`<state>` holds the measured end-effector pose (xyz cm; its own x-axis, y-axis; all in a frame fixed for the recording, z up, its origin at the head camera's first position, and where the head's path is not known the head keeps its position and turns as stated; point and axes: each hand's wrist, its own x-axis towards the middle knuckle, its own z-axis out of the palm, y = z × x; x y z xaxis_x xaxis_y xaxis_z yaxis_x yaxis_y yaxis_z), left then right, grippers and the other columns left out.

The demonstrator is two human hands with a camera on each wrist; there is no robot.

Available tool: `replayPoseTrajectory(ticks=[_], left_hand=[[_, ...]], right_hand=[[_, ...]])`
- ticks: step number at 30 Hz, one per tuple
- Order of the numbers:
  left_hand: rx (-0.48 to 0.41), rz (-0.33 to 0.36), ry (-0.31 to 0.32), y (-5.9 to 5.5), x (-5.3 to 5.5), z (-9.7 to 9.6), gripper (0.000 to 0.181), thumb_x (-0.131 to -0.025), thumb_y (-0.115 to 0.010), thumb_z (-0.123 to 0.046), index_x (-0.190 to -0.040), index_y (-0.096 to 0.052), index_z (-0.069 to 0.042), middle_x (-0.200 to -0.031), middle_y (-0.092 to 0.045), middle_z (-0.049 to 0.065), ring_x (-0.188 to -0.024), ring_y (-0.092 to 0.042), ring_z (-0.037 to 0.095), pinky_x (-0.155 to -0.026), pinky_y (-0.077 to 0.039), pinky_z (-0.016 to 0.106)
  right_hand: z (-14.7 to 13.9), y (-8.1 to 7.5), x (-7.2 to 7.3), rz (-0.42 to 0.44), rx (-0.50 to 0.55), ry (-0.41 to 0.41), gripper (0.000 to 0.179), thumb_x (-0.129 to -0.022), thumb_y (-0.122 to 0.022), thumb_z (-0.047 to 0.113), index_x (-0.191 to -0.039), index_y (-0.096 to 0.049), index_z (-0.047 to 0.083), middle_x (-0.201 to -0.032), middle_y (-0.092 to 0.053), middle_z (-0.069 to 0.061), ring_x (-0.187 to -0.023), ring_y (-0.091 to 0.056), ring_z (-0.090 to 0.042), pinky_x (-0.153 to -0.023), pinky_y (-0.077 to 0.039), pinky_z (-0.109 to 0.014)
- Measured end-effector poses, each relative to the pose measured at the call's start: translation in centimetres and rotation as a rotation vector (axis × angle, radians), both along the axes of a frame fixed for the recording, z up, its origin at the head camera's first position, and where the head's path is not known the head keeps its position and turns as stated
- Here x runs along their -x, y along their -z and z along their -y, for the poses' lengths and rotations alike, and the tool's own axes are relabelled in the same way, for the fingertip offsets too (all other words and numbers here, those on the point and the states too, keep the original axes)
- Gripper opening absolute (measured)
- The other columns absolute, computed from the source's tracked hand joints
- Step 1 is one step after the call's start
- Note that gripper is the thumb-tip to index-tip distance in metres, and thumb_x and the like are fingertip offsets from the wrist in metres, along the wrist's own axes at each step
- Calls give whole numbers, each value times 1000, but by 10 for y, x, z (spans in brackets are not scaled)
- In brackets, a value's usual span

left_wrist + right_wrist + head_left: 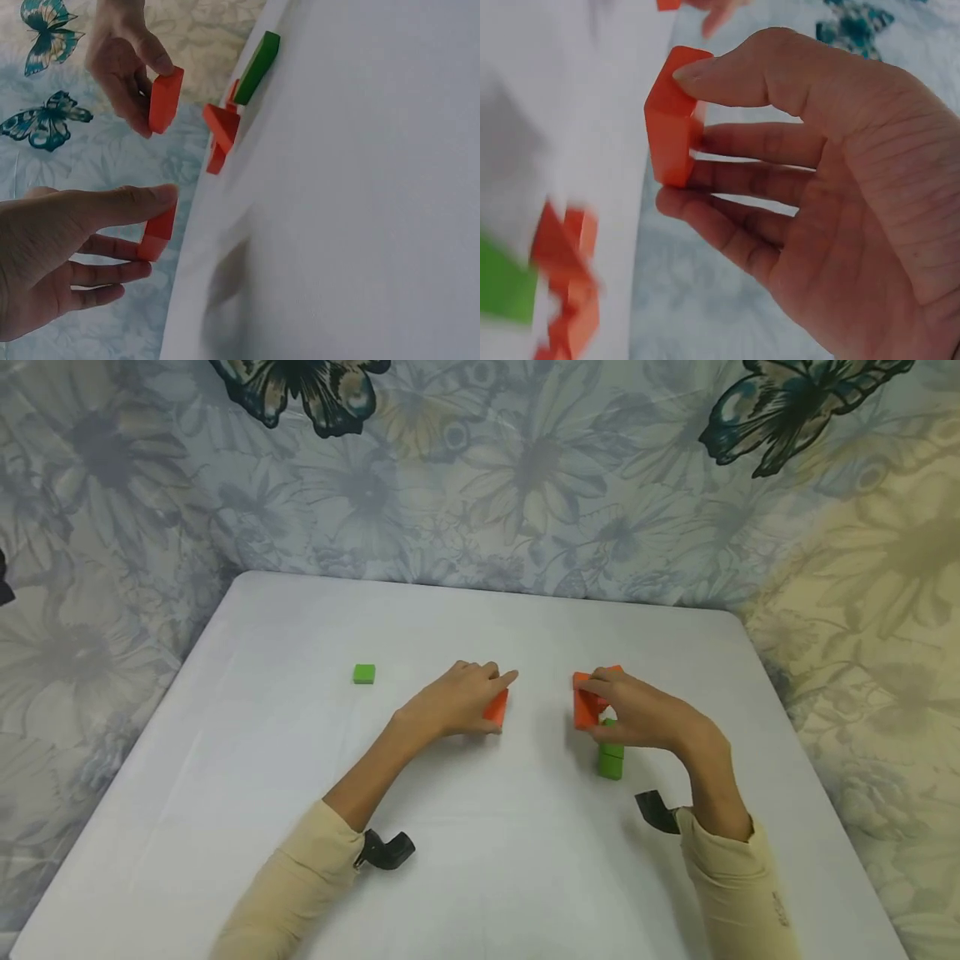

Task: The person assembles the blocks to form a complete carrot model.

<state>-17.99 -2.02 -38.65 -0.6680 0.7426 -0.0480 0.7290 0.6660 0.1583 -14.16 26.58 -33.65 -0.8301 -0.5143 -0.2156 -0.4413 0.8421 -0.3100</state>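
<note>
White table below, orange blocks pinched in both hands

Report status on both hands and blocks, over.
Left hand gripping orange block. Right hand gripping another orange block. Possible obstacle: green blocks near right hand.
</note>
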Motion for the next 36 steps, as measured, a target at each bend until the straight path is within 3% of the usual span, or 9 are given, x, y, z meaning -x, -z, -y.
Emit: replayPoseTrajectory(ticks=[3,10,14,20,26,31,36], left_hand=[[-4,4,-45,2,-2,17,80,-92,-80,-43,-157,-47,-11,-132,-65,9,-106,-64,26,-110,-51,44],[-18,38,-114,20,-4,42,83,-89,-83,-45,-156,-49,-9,-129,-66,10,-105,-66,26,-102,-56,43],[-44,80,-134,30,-4,43,84,-89,-83,-44,-157,-47,-9,-127,-66,10,-102,-64,24,-99,-56,42],[-56,64,-138,40,-4,39,87,-90,-81,-48,-158,-45,-10,-126,-66,10,-101,-62,23,-94,-56,40],[-98,66,-135,43,-5,42,98,-85,-83,-54,-162,-40,-12,-129,-66,7,-107,-63,22,-93,-57,38],[-144,118,-126,43,-5,45,100,-83,-87,-47,-163,-37,-12,-123,-70,5,-105,-64,22,-94,-57,37],[-198,180,-124,42,-5,43,103,-83,-90,-38,-165,-33,-12,-117,-71,5,-106,-63,23,-95,-56,37]], right_hand=[[22,4,10,11,8,-41,56,-90,-74,14,-142,-61,-1,-123,-65,-11,-106,-62,-26,-88,-59,-39],[68,19,29,45,-19,-117,61,-92,-77,22,-146,-58,0,-132,-64,-11,-120,-62,-29,-102,-60,-44],[86,34,35,68,-28,-142,67,-92,-81,29,-147,-56,0,-127,-65,-11,-114,-62,-25,-104,-59,-43],[106,57,39,54,-60,-167,60,-92,-80,30,-142,-61,2,-128,-66,-12,-115,-62,-25,-107,-58,-42],[111,68,40,19,-90,-174,65,-91,-82,31,-143,-59,1,-131,-63,-12,-119,-61,-26,-110,-56,-41],[113,74,39,-14,-99,-168,70,-89,-85,36,-143,-60,1,-130,-63,-12,-117,-61,-25,-109,-56,-40],[117,78,37,-85,-51,-198,63,-88,-85,35,-135,-64,0,-121,-65,-10,-106,-60,-24,-96,-58,-37]])
